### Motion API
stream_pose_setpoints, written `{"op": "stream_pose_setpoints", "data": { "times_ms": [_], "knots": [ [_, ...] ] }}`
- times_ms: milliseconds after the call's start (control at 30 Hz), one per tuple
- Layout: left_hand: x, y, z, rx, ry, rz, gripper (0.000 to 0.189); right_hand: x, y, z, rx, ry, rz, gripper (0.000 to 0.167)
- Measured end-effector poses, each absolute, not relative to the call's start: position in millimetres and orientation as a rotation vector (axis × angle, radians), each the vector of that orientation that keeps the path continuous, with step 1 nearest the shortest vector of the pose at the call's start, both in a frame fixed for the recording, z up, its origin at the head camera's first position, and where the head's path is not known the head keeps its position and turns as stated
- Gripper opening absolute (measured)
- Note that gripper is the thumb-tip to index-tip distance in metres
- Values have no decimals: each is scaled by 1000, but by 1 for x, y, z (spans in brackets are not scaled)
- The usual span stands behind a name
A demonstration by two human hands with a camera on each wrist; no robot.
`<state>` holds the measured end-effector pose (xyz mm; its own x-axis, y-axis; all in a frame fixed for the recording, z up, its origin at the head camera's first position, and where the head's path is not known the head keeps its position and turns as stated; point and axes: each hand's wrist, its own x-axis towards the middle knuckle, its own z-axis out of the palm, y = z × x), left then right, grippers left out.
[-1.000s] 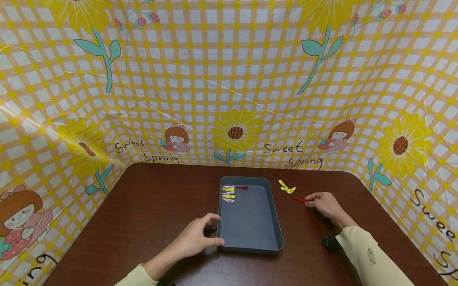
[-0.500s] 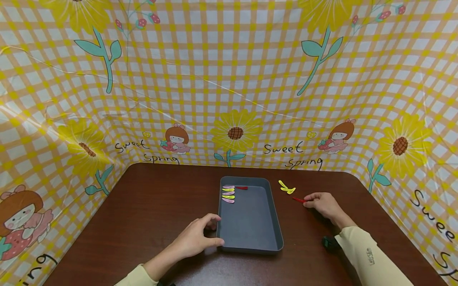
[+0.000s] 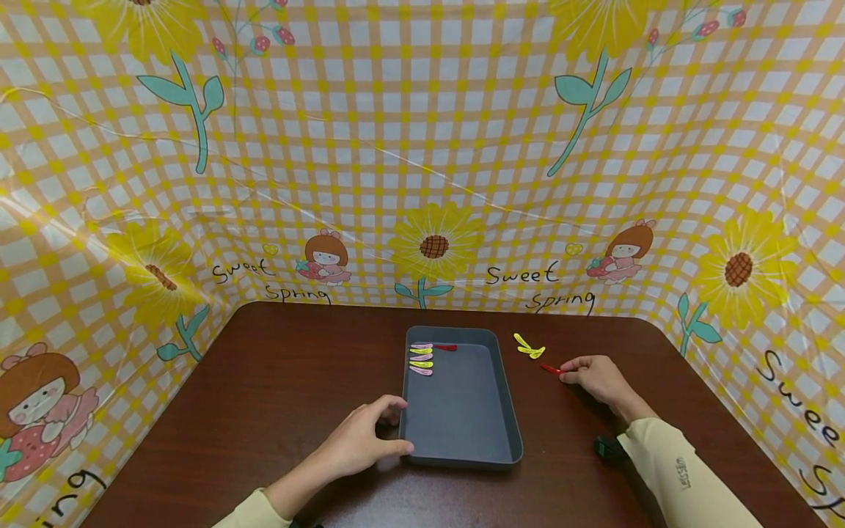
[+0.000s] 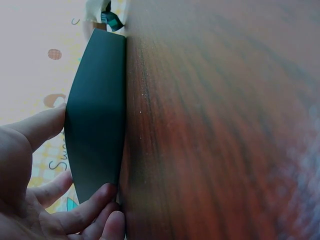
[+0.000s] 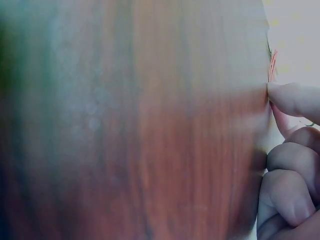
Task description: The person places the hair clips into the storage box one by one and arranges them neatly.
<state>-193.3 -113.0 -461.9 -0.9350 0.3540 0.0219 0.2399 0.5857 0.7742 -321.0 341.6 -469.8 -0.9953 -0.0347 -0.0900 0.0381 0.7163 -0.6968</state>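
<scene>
While the left grip (image 3: pixel 356 438), spread, touches the rectangular tray (image 3: pixel 458 414), the right grip (image 3: pixel 594 376) pinches a slim red clip (image 3: pixel 549 368).

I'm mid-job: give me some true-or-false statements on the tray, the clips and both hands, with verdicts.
1. The right grip pinches a red clip. True.
2. The left grip is well clear of the tray. False: it touches the tray's left side.
3. The column of clips inside the tray alternates pink and yellow. True.
4. The loose yellow clips lie left of the tray. False: they lie on the table to its right.
5. Another red clip lies inside the tray. True.
</scene>
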Motion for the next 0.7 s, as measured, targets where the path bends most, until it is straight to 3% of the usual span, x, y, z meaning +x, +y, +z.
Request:
{"op": "stream_pose_setpoints", "data": {
  "times_ms": [333, 700],
  "knots": [
    [-192, -112, -461, 512, 2675, 1280, 60, -319, 344, -470, -17, 2790, -1170, 32],
    [-194, -114, -462, 527, 2646, 1297, 60, -319, 344, -473, -119, 2877, -1076, 26]
  ]
}}
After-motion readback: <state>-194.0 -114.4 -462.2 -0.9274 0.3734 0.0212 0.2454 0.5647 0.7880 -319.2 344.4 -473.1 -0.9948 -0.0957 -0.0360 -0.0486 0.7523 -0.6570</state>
